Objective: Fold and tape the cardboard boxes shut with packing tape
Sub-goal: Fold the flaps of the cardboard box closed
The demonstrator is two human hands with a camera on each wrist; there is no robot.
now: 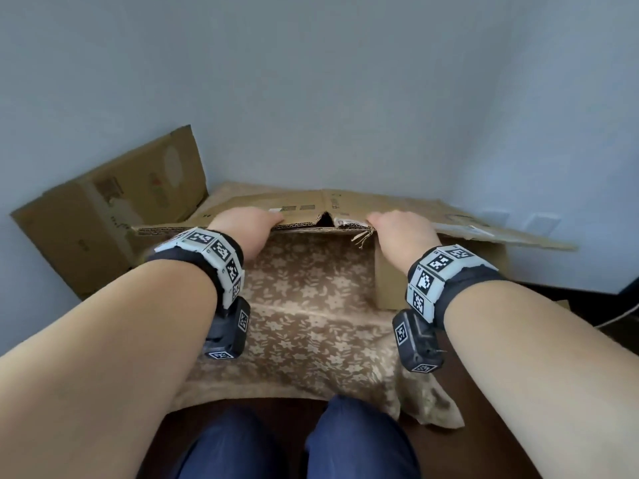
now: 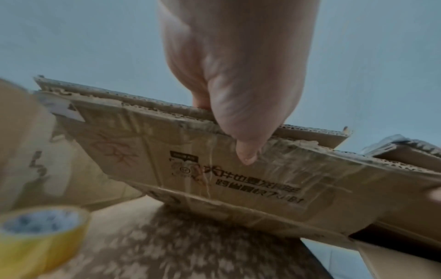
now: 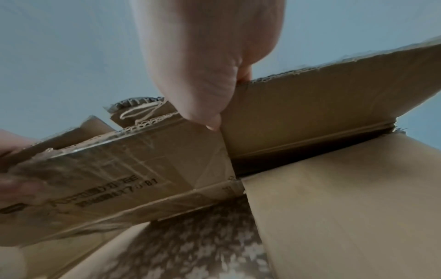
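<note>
Cardboard box flaps pinched by left hand and right hand.

Two cardboard boxes are being counted: one box lying in the middle on the patterned cloth, and a second box leaning at the left against the wall. Two hands are being shown on the middle box, the left hand and the right hand. One roll of yellow tape and two wrist bands with printed markers are being counted as well.
</note>
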